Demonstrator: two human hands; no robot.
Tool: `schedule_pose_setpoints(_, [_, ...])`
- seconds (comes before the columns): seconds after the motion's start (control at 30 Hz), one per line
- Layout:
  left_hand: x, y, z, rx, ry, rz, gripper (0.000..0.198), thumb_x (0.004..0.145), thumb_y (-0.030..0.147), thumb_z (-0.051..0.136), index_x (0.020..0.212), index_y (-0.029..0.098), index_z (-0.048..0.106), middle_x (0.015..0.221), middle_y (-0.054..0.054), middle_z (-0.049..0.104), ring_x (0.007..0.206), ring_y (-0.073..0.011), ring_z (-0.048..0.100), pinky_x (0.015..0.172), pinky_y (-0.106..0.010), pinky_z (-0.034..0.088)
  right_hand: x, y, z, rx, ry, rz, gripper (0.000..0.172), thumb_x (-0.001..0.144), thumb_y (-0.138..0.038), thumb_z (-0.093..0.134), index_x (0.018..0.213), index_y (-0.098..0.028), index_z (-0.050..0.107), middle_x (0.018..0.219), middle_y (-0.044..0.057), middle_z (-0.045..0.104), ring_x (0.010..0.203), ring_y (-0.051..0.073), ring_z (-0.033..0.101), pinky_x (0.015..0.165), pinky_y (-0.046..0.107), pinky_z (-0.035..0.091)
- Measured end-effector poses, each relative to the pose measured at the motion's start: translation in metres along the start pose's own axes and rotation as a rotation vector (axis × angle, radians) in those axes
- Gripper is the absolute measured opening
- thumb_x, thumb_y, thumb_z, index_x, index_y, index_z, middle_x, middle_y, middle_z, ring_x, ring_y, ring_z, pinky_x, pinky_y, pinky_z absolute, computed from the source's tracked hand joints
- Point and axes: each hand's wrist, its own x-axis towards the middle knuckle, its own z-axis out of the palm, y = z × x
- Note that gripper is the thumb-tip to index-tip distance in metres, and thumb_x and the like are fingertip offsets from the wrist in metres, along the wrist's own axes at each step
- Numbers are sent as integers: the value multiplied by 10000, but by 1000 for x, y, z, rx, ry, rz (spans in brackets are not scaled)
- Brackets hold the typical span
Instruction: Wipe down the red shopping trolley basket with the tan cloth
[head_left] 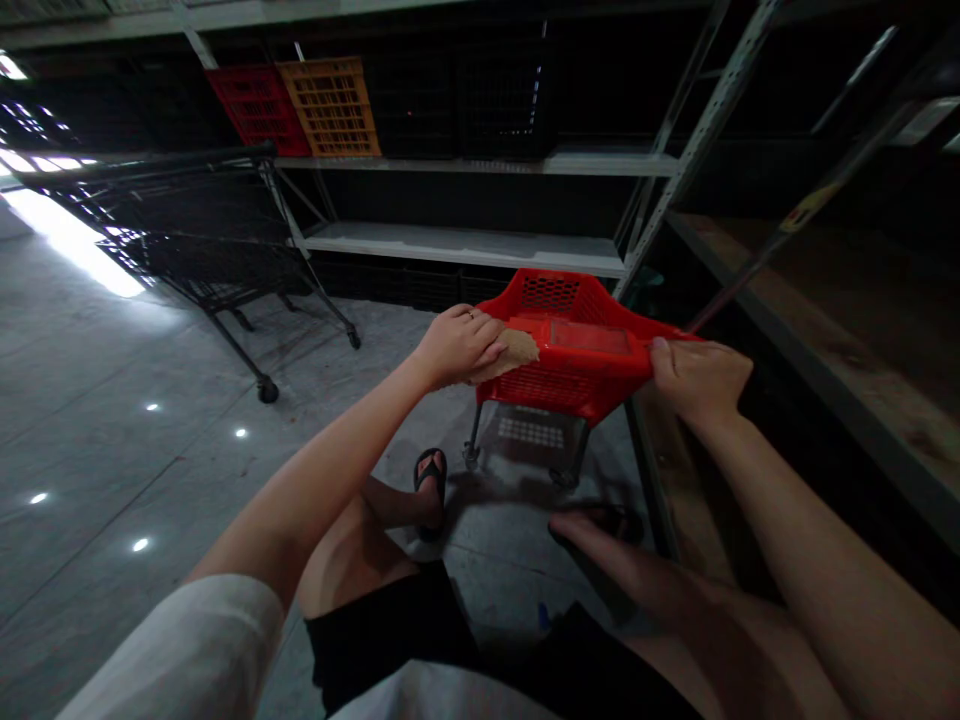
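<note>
A small red plastic basket cart (570, 375) on wheels stands in front of me, beside the metal shelving. My left hand (457, 345) is closed on a beige cloth (514, 352) pressed against the cart's near rim. My right hand (697, 378) grips the right corner of the cart's rim, fingers wrapped round the edge. My bare legs and sandalled feet (431, 490) are below, on the grey floor.
A dark metal shopping trolley (202, 250) stands at the left. Grey shelving (465, 245) runs along the back, with a red crate (255, 105) and an orange crate (334, 105) on an upper shelf. A wooden shelf board (825, 320) lies at the right. The floor is glossy.
</note>
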Motion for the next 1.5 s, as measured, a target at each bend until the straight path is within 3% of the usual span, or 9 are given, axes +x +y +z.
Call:
schedule_pose_setpoints(0.37, [34, -9, 9, -238, -106, -153, 466, 1127, 351, 407, 782, 194, 678, 868, -64, 774, 827, -180, 670, 843, -351, 529, 40, 48, 34, 184, 4, -20, 530, 1005, -522, 444, 643, -219, 686, 677, 143, 716, 795, 261, 688, 692, 366, 406])
schedule_pose_setpoints(0.57, [44, 60, 23, -144, 144, -377, 446, 1058, 306, 451, 752, 165, 742, 752, -105, 759, 741, -225, 712, 726, -365, 506, 56, 36, 19, 337, -8, -52, 530, 1047, -463, 350, 879, -182, 767, 1047, 196, 773, 993, 282, 674, 881, 403, 489])
schedule_pose_setpoints(0.7, [56, 111, 26, -151, 276, -299, 494, 1089, 371, 413, 785, 182, 753, 719, -108, 742, 712, -239, 711, 700, -376, 491, 53, -21, 1, 496, 40, -130, 474, 1062, -376, 339, 1101, -208, 781, 1257, 144, 761, 1201, 279, 676, 1052, 422, 511])
schedule_pose_setpoints(0.8, [65, 129, 22, -212, 288, -115, 591, 1116, 559, 380, 833, 183, 737, 734, -103, 734, 762, -236, 720, 738, -369, 502, 52, -39, -4, 538, -49, -28, 440, 1050, -382, 389, 994, -231, 798, 1158, 102, 803, 1135, 273, 724, 1025, 423, 540])
schedule_pose_setpoints(0.87, [68, 127, 20, -275, 260, 53, 658, 1096, 679, 349, 880, 183, 724, 765, -91, 736, 811, -226, 723, 794, -356, 513, 51, -29, -4, 542, -127, -2, 438, 1031, -389, 424, 849, -221, 785, 1007, 93, 820, 1044, 264, 749, 992, 412, 550])
schedule_pose_setpoints(0.97, [64, 109, 24, -364, 205, 249, 680, 1077, 737, 314, 935, 201, 708, 827, -75, 746, 880, -212, 720, 886, -342, 515, 46, -8, -7, 555, -226, -182, 464, 1007, -358, 434, 644, -236, 695, 914, 73, 813, 983, 234, 753, 984, 383, 543])
schedule_pose_setpoints(1.07, [55, 83, 38, -415, 182, 314, 714, 1070, 756, 251, 915, 223, 700, 843, -79, 738, 898, -218, 707, 924, -356, 519, 42, -4, -13, 536, -260, -275, 454, 970, -320, 442, 551, -251, 604, 894, 52, 811, 934, 226, 753, 945, 373, 549])
schedule_pose_setpoints(1.3, [21, 52, 71, -443, 151, 124, 711, 1101, 678, 200, 1179, 207, 726, 1142, -143, 775, 1164, -266, 703, 1103, -446, 516, 42, -23, -16, 422, -248, -229, 408, 933, -262, 450, 549, -254, 587, 946, 43, 825, 969, 236, 757, 948, 358, 547])
schedule_pose_setpoints(1.5, [-10, 29, 89, -434, 120, -273, 425, 1124, 327, 366, 1298, 157, 715, 1358, -154, 731, 1342, -254, 653, 1175, -434, 525, 40, -21, -14, 397, -217, -234, 366, 917, -263, 458, 608, -249, 654, 968, 47, 826, 977, 242, 753, 926, 369, 542])
